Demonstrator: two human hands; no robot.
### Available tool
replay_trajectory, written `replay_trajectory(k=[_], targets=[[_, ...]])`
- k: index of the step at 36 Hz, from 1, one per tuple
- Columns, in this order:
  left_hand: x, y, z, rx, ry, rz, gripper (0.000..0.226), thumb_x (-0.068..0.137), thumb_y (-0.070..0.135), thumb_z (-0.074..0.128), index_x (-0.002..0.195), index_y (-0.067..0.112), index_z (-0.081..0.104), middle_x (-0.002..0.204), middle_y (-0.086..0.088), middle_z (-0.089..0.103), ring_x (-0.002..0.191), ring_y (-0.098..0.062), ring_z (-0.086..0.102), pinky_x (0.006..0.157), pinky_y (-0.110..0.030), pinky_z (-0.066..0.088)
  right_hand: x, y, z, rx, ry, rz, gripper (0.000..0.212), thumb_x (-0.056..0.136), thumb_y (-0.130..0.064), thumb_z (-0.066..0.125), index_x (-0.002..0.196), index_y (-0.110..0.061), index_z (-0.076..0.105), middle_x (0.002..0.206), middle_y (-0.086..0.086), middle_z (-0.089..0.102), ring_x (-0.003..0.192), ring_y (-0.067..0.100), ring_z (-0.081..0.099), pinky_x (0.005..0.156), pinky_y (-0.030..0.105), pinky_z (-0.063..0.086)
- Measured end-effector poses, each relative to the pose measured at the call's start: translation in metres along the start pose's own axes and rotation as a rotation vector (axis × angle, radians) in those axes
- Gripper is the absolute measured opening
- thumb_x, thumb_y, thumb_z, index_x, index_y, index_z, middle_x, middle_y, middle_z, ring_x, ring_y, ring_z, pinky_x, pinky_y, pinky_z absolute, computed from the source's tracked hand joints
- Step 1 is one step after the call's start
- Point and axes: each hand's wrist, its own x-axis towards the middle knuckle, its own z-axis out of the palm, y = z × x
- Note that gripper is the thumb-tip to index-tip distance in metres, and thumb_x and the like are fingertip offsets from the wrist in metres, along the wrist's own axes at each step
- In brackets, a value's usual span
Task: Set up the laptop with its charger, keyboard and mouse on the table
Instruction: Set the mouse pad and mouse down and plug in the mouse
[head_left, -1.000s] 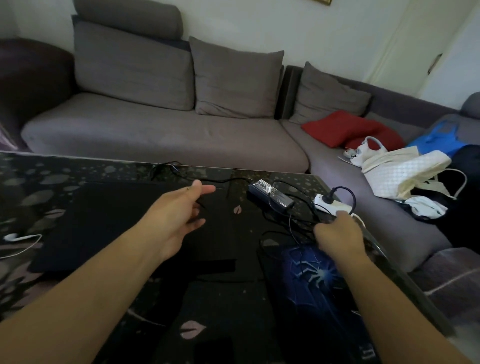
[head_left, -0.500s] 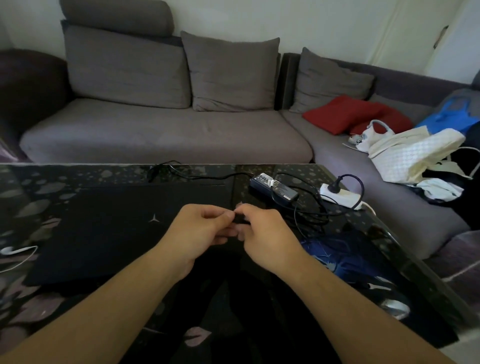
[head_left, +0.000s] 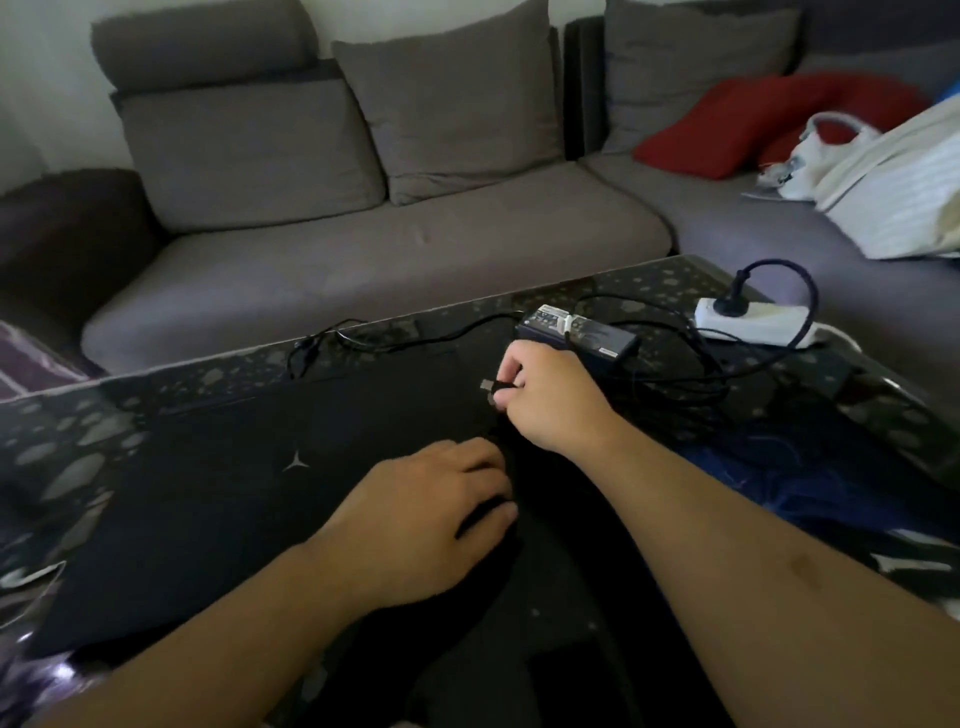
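Note:
A closed black laptop with a small star logo lies flat on the dark glass table. My left hand rests at the laptop's right edge, fingers and thumb curled around that edge. My right hand is above the laptop's far right corner and pinches the charger plug, its metal tip pointing left. The black charger brick lies just behind that hand, its cables looping right to a white power strip. No keyboard or mouse can be made out.
A blue mouse pad lies on the table's right side, under my right forearm. A loose black cable sits near the table's far edge. White earphones show at the left. Behind stands a grey sofa with bags.
My hands, joined at the plug half a second ago, have parted: the right carried the plug up and right, the left dropped to the laptop's right edge. The view has come closer.

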Motion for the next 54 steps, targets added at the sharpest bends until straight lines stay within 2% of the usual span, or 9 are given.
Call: replay_trajectory(k=[5, 15, 23, 32, 36, 42, 50, 52, 54], targets=[[0.014, -0.004, -0.002, 0.126, -0.028, 0.128, 0.033, 0.098, 0.065, 0.042, 0.107, 0.039, 0.059, 0.105, 0.02, 0.056, 0.09, -0.002, 0.053, 0.081, -0.029, 0.05, 0.003, 0.012, 0.009, -0.051, 0.037, -0.046, 0.009, 0.09, -0.023, 0.079, 0.092, -0.028, 0.072, 0.099, -0.004, 0.072, 0.09, 0.018, 0.068, 0.079, 0.037, 0.061], [0.028, -0.003, -0.001, 0.274, 0.065, 0.254, 0.024, 0.091, 0.048, 0.056, 0.084, 0.026, 0.062, 0.078, 0.011, 0.058, 0.063, -0.013, 0.055, 0.053, -0.033, 0.047, 0.005, 0.016, 0.012, 0.022, 0.046, -0.051, 0.011, 0.089, -0.022, 0.078, 0.093, -0.031, 0.073, 0.099, -0.005, 0.074, 0.092, 0.019, 0.07, 0.08, 0.041, 0.062], [0.013, -0.001, -0.014, 0.206, 0.152, 0.273, 0.014, 0.09, 0.036, 0.063, 0.08, 0.026, 0.061, 0.08, 0.012, 0.058, 0.063, -0.011, 0.054, 0.05, -0.036, 0.046, 0.007, 0.017, 0.01, 0.244, 0.019, -0.081, 0.012, 0.09, -0.015, 0.08, 0.099, -0.024, 0.078, 0.097, -0.005, 0.076, 0.093, 0.014, 0.07, 0.086, 0.034, 0.06], [0.002, -0.001, -0.031, 0.17, 0.202, 0.268, 0.012, 0.09, 0.031, 0.064, 0.081, 0.024, 0.062, 0.082, 0.011, 0.06, 0.067, -0.014, 0.058, 0.052, -0.037, 0.047, 0.01, 0.006, 0.006, 0.387, 0.019, -0.132, 0.012, 0.089, -0.014, 0.083, 0.1, -0.02, 0.082, 0.091, -0.008, 0.078, 0.085, 0.003, 0.069, 0.074, 0.014, 0.052], [0.001, -0.001, -0.033, 0.162, 0.229, 0.26, 0.011, 0.089, 0.029, 0.064, 0.08, 0.023, 0.062, 0.082, 0.01, 0.061, 0.067, -0.015, 0.059, 0.052, -0.037, 0.047, 0.011, 0.002, 0.001, 0.381, 0.012, -0.149, 0.011, 0.089, -0.015, 0.083, 0.098, -0.022, 0.084, 0.09, -0.008, 0.079, 0.085, 0.004, 0.072, 0.081, 0.02, 0.057], [0.001, -0.001, -0.032, 0.152, 0.239, 0.263, 0.012, 0.088, 0.028, 0.064, 0.079, 0.021, 0.063, 0.082, 0.008, 0.062, 0.068, -0.016, 0.059, 0.053, -0.038, 0.047, 0.011, -0.004, -0.008, 0.261, -0.049, -0.138, 0.023, 0.086, -0.005, 0.077, 0.091, -0.026, 0.087, 0.074, -0.017, 0.073, 0.07, -0.005, 0.064, 0.056, 0.0, 0.042], [0.001, -0.001, -0.033, 0.143, 0.243, 0.263, 0.012, 0.088, 0.029, 0.064, 0.079, 0.021, 0.065, 0.083, 0.009, 0.064, 0.067, -0.015, 0.06, 0.052, -0.038, 0.049, 0.018, -0.003, 0.001, 0.359, 0.025, 0.022, 0.016, 0.096, -0.027, 0.075, 0.085, -0.018, 0.081, 0.084, 0.004, 0.079, 0.084, 0.022, 0.075, 0.07, 0.025, 0.055], [0.001, -0.001, -0.033, 0.139, 0.245, 0.266, 0.012, 0.088, 0.029, 0.064, 0.079, 0.022, 0.065, 0.083, 0.009, 0.065, 0.067, -0.015, 0.06, 0.052, -0.038, 0.049, 0.019, -0.001, -0.001, 0.473, 0.002, 0.064, 0.019, 0.097, -0.027, 0.075, 0.081, -0.017, 0.074, 0.078, 0.002, 0.077, 0.077, 0.022, 0.075, 0.077, 0.037, 0.062], [0.001, -0.001, -0.033, 0.135, 0.245, 0.265, 0.012, 0.088, 0.029, 0.064, 0.078, 0.022, 0.065, 0.082, 0.009, 0.065, 0.067, -0.016, 0.06, 0.052, -0.038, 0.049, 0.016, -0.002, -0.004, 0.58, -0.062, 0.086, 0.018, 0.099, -0.023, 0.073, 0.083, -0.015, 0.072, 0.071, 0.0, 0.073, 0.065, 0.016, 0.068, 0.068, 0.035, 0.061]])
